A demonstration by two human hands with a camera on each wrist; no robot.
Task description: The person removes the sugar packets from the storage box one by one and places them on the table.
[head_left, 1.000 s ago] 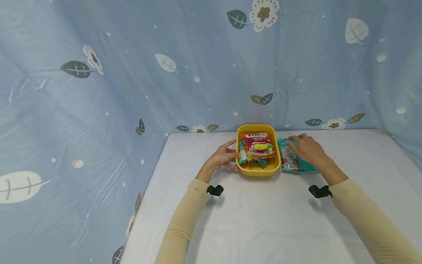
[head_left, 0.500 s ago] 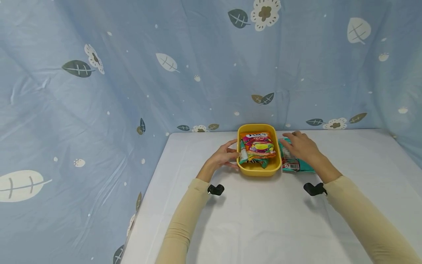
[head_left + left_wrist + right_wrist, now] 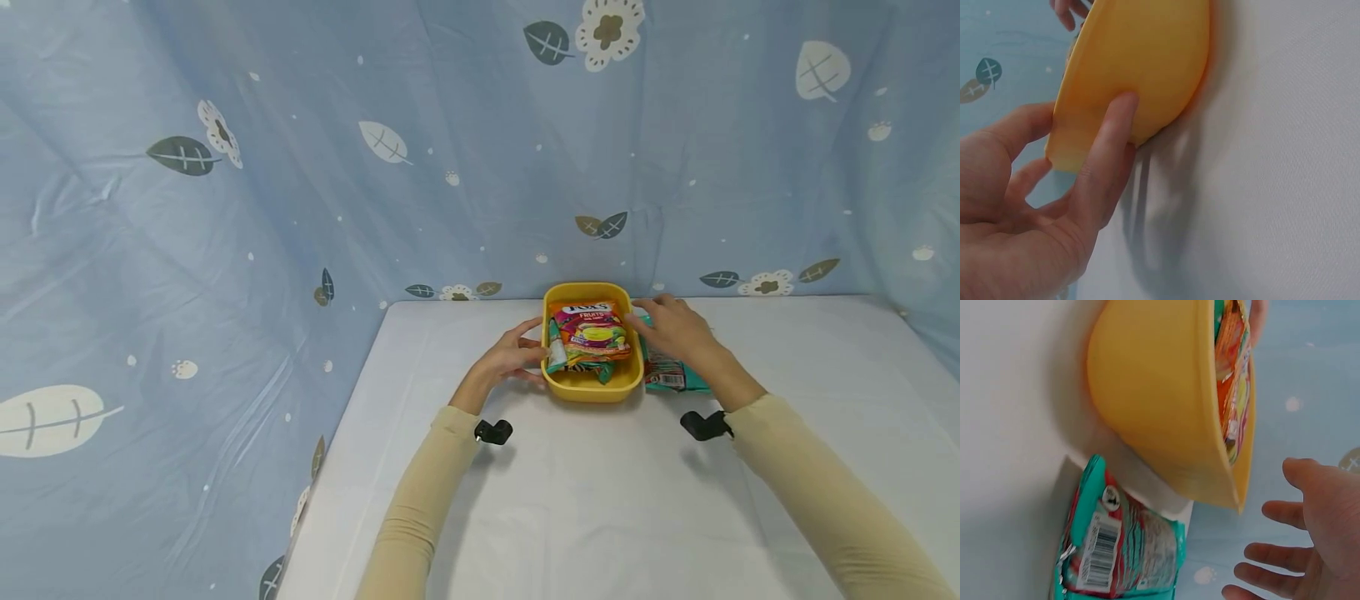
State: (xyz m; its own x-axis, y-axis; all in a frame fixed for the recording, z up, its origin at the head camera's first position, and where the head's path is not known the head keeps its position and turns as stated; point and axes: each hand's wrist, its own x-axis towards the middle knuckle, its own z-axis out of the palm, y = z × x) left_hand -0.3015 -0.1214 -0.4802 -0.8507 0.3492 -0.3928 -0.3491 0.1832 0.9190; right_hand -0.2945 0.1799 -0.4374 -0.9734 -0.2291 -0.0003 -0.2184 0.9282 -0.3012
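A yellow plastic box (image 3: 592,392) holds an orange and purple bag of Fox's candy (image 3: 592,329), which lies on top of a teal packet (image 3: 602,369). My left hand (image 3: 507,360) touches the box's left side with spread fingers, seen against the outer wall in the left wrist view. To the right of the box, a teal and red packet (image 3: 1122,550) with a barcode lies on the table. My right hand (image 3: 678,333) is above this packet, by the box's right rim. Its fingers are spread with nothing held, as the right wrist view shows.
A white cloth covers the table (image 3: 592,500). Right behind it hangs a blue curtain (image 3: 465,125) with leaf and flower prints, which also runs down the left side. Each wrist wears a small black device (image 3: 492,432).
My right hand has moved left, from over the teal and red packet to the box's right rim. The left hand stays against the box, and the packets lie as before.
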